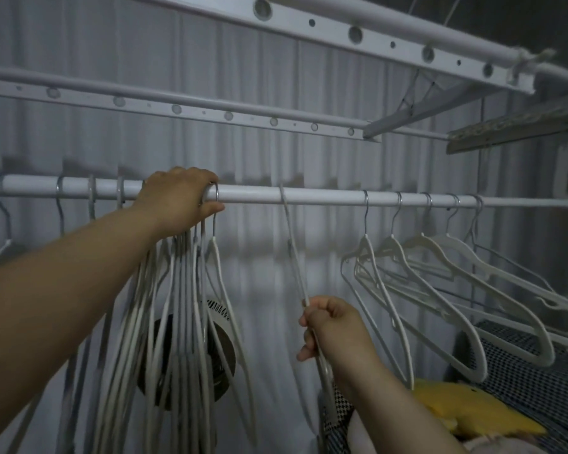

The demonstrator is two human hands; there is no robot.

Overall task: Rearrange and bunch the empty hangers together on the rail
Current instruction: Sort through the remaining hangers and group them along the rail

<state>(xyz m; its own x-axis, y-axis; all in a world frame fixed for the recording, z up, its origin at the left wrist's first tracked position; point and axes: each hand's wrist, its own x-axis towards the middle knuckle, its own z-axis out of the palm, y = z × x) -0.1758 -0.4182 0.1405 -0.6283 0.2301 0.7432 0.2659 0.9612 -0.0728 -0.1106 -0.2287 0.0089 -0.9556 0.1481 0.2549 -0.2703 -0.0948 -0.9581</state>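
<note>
Gripping low on the lone hanger (292,253) mid-rail, the right grip (328,329), curled round it, could have tilted its hook off the rail (325,195), while the left grip (181,198) clamped the bunched hangers (184,290) at left.

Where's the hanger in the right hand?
The hanger hangs mid-view, alone on the rail between the bunch under the left hand and the spread hangers at right.

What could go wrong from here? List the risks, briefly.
1. The right hand grips the single hanger low down, so its hook may twist or slip off the rail when slid.
2. It may tangle in the bunched hangers held by the left hand, whose fingers could be pinched.
</note>
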